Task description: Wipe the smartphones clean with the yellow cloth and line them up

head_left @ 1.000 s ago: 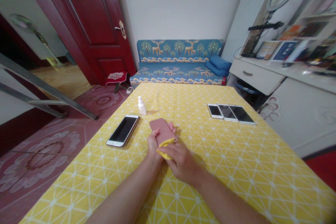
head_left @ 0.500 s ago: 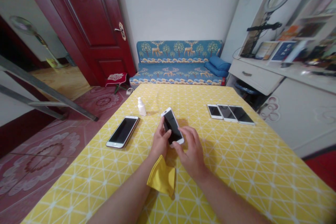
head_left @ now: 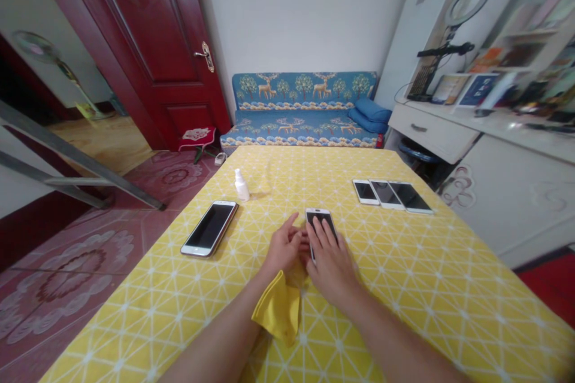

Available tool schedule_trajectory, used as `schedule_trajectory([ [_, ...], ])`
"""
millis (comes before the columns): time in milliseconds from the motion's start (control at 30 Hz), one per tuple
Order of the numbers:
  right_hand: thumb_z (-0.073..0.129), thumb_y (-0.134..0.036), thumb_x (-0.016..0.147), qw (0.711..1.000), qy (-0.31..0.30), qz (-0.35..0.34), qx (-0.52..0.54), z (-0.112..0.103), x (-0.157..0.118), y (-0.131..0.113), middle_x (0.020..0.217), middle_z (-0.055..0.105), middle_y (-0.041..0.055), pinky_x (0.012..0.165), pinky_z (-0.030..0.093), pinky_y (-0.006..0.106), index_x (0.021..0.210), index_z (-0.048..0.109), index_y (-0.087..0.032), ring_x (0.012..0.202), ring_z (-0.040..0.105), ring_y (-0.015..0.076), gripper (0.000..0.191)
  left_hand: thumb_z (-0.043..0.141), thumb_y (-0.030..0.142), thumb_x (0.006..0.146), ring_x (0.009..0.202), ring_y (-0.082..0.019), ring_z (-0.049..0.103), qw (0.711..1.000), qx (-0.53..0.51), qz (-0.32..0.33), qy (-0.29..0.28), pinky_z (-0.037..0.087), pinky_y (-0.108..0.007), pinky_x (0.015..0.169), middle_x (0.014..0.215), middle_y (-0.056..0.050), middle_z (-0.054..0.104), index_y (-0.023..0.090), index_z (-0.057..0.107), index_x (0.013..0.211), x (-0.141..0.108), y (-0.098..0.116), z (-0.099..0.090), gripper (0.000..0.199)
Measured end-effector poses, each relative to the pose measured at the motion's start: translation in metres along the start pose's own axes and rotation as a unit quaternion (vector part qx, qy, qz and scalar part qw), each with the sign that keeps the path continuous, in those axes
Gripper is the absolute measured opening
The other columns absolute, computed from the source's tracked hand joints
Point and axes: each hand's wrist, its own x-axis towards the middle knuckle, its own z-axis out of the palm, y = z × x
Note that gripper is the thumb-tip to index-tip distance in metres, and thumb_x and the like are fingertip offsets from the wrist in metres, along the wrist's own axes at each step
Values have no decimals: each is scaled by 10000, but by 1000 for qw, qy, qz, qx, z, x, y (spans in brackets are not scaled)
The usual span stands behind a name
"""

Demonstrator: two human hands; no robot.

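Observation:
A white phone [head_left: 330,219] with a dark screen is under my right hand [head_left: 330,266], its lower part hidden. Several fingers of that hand lie over the screen, with the thumb at the phone's left edge and another finger along its right edge. My left hand [head_left: 285,246] is just left of the phone, thumb raised and apart, the other fingers loosely bent, fingertips near the phone's edge. A yellow cloth [head_left: 281,314] lies by my left wrist. Farther left are a larger phone [head_left: 210,229], screen up, and a small white bottle [head_left: 241,187], upright.
Three phones [head_left: 387,194] lie side by side at the right on the yellow patterned tablecloth [head_left: 404,287]. Beyond the table stands a blue patterned sofa [head_left: 291,122]. A white cabinet [head_left: 507,191] is at the right, a metal ladder-like frame [head_left: 85,161] at the left.
The white phone has moved right and turned more upright in view. My left hand has let go of it, and my right hand has come over its screen.

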Motion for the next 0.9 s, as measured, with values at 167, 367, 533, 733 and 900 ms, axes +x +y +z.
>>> schedule_trajectory([
  [167,443,-393,905,998,-35,2,-56,-18,-31,28,1510,329,121,1067,256,626,1445,361,-184,1400,271,334,585,680,110,722,585,-136,659,998,58,18,20,544,-259,604,748,-45,687,133,642,1105,-2,4,-2,386],
  [367,292,-451,938,983,-53,79,-155,-49,-76,96,1525,312,61,1091,265,571,1459,338,-210,1417,247,280,575,652,85,742,575,-124,647,996,84,25,8,529,-243,605,753,-60,697,127,698,994,-2,-1,-1,260],
  [533,215,-503,932,964,-47,168,-203,-66,-95,157,1531,301,62,1070,260,631,1456,338,-225,1420,235,296,606,666,98,735,569,-114,632,996,86,23,2,517,-228,601,752,-65,708,131,718,959,-2,-2,0,233],
  [733,211,-563,917,964,-48,176,-195,-75,-92,202,1532,301,56,1045,260,681,1447,343,-256,1411,247,323,627,630,127,765,593,-114,634,990,142,18,-4,521,-241,624,782,-60,704,116,692,1002,-1,-2,-1,245],
  [900,229,-575,914,969,-46,161,-180,-79,-82,218,1528,309,57,1046,257,687,1432,364,-271,1406,256,331,615,590,127,783,611,-120,635,985,170,15,-6,528,-265,652,806,-72,696,99,675,1031,-1,0,0,264],
])
